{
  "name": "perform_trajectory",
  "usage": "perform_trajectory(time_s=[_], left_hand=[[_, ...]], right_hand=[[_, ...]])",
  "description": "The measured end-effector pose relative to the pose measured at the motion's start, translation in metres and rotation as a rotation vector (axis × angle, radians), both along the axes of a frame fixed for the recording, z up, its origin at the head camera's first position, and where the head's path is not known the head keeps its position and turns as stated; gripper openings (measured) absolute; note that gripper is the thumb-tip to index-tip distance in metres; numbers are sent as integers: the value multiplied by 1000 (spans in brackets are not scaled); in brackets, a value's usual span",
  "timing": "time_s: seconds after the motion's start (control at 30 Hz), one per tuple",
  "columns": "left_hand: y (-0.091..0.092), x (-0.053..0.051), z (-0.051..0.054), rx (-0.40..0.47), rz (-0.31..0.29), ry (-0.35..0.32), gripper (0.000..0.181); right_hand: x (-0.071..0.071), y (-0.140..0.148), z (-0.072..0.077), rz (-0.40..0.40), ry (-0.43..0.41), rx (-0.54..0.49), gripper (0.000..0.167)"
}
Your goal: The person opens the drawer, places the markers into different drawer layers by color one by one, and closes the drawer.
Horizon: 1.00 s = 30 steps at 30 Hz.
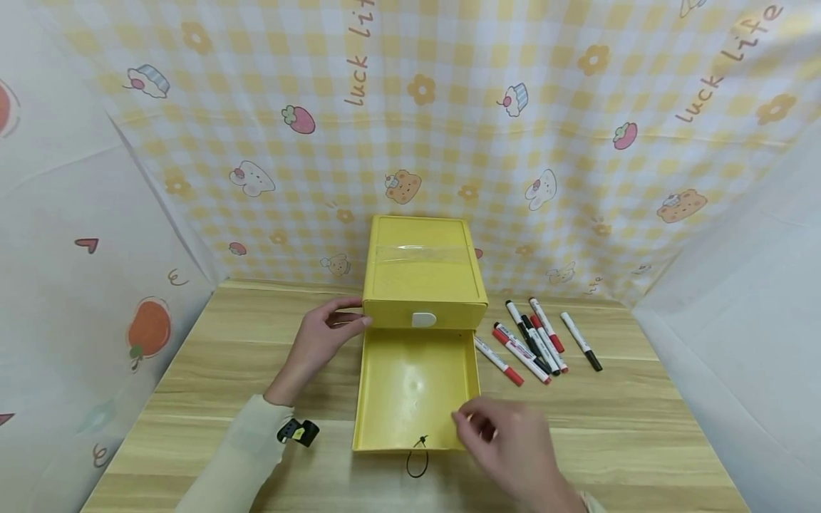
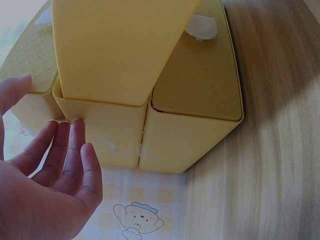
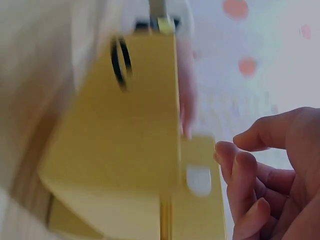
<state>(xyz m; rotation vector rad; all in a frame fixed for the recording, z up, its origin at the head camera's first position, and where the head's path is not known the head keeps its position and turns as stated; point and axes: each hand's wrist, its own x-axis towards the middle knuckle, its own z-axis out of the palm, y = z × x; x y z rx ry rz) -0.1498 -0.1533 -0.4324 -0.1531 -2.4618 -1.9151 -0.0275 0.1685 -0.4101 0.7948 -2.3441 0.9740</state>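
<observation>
A yellow drawer cabinet (image 1: 423,263) stands against the backdrop, with a strip of clear tape across its top. Its middle drawer (image 1: 413,385) is pulled far out, its shiny bottom visible. A black loop (image 1: 417,463) hangs at that drawer's front edge. My left hand (image 1: 321,333) rests its fingertips on the cabinet's left side; in the left wrist view the fingers (image 2: 60,155) are extended and the thumb stands apart. Near the drawer's front right corner is my right hand (image 1: 513,442), slightly blurred, with loosely bent fingers (image 3: 245,185) and nothing held.
Several red and black markers (image 1: 539,342) lie scattered on the wooden table (image 1: 616,434) to the cabinet's right, one close against the drawer (image 1: 500,361). White tabs mark the top drawer (image 1: 423,320) and the lower one (image 2: 201,27). A checked cloth (image 1: 410,142) hangs behind.
</observation>
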Motion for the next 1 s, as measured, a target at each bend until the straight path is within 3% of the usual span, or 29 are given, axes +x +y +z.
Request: perform_trajectory(time_s=[0.13, 0.33, 0.53, 0.73, 1.0], left_hand=[[0, 0, 0, -5, 1, 6, 49], [0, 1, 0, 8, -9, 4, 49], [-1, 0, 0, 11, -8, 5, 48], [-1, 0, 0, 19, -9, 11, 48], [0, 0, 2, 21, -16, 18, 48]], right_hand=[[-29, 14, 3, -114, -24, -36, 17], [-68, 34, -8, -271, -56, -28, 11], [-96, 53, -28, -335, -236, 23, 12], [-115, 69, -52, -387, -438, 100, 19], [-124, 85, -79, -455, -498, 247, 18]])
